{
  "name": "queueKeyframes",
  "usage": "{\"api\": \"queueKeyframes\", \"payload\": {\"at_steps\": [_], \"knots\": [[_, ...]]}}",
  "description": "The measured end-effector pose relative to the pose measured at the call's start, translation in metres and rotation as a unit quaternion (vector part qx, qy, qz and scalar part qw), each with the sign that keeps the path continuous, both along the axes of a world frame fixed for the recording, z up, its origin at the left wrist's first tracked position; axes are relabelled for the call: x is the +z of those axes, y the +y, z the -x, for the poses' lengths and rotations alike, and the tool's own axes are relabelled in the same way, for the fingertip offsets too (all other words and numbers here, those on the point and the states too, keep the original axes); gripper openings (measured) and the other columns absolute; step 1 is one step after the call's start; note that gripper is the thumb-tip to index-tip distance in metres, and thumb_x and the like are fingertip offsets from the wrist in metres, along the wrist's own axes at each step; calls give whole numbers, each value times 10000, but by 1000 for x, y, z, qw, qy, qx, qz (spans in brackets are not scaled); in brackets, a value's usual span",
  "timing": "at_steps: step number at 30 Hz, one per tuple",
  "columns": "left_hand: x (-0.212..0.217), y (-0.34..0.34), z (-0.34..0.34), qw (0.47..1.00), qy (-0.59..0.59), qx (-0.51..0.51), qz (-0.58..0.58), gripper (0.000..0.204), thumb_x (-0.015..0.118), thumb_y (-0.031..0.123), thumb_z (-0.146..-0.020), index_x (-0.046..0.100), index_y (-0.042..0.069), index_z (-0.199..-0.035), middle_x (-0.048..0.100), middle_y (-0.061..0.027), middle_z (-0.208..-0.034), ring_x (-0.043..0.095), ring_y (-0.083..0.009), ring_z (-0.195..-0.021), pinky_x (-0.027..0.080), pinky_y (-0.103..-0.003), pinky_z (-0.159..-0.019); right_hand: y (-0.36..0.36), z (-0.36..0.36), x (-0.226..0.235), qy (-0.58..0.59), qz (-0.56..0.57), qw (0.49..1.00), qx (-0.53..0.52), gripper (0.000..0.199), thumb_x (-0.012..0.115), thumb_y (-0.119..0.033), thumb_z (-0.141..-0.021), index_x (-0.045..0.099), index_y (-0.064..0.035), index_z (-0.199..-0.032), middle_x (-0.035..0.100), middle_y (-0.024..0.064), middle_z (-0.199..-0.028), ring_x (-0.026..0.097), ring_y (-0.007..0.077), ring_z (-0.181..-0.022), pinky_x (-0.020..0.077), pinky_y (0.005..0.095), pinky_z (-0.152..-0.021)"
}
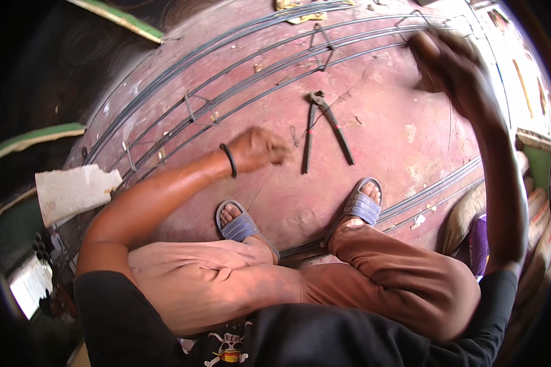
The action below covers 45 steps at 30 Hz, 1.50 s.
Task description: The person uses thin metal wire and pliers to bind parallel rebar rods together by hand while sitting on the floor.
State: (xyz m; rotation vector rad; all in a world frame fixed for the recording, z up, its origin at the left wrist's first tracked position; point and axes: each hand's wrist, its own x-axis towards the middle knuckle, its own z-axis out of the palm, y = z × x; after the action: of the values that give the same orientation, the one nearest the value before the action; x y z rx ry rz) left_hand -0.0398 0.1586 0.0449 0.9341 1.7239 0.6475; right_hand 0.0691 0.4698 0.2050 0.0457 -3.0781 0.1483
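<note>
My left hand (260, 150), with a black band at the wrist, is over the red floor with its fingers curled closed. What is in them, if anything, is too blurred to make out. To its right lies a pair of end-cutting pincers (316, 101), its dark handles spread apart. Between hand and pincers is a short bent wire (294, 136). My right hand (444, 59) is raised at the far right, near the ends of the steel bars (269, 56). Motion smears its fingers. Bent steel stirrups (190, 107) stand around the bars.
More steel bars (438, 188) run behind my sandalled feet toward the right. A broken pale slab (76, 191) lies at the left. Stuffed sacks (465, 220) and a purple bag (479, 244) sit by my right arm. Yellow wrapping (301, 13) lies at the far side.
</note>
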Motion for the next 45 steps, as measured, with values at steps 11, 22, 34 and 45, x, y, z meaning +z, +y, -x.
{"api": "queueKeyframes", "payload": {"at_steps": [11, 22, 34, 45], "knots": [[55, 116, 28, 923, -303, 186, -144, 298, 680, 298, -898, 615, 23, -996, 657, -45, -799, 660, -134, -732, 559, -291, -706, 61, 27, -73, -34, 89, 992, -82, 249, 578, -287, -936, 643, -63, -850, 617, 177, -717, 624, 353, -703, 460, 467, -622], [97, 154, 21, 924, -353, 58, -134, 232, 656, 231, -920, 666, 39, -1049, 633, -20, -730, 626, -92, -588, 564, -245, -533, 81, -1, 100, -107, 88, 990, -11, 105, 629, -94, -860, 666, 2, -883, 652, 82, -813, 632, 229, -771, 505, 344, -718], [149, 162, 33, 918, -210, 81, -327, 279, 651, 276, -924, 698, 12, -1002, 607, -4, -662, 540, -51, -565, 427, -213, -472, -7, -17, 183, -466, -121, 865, -142, 210, 530, -146, -903, 703, -103, -1014, 701, 130, -957, 669, 280, -918, 526, 400, -798], [210, 151, 27, 830, -414, 100, -360, 292, 608, 259, -953, 647, -15, -1048, 539, 19, -631, 429, -36, -466, 330, -199, -406, 3, 17, 201, 25, -256, 965, -42, 94, 570, -103, -873, 654, -76, -905, 657, 117, -762, 641, 303, -676, 510, 409, -619]]}}
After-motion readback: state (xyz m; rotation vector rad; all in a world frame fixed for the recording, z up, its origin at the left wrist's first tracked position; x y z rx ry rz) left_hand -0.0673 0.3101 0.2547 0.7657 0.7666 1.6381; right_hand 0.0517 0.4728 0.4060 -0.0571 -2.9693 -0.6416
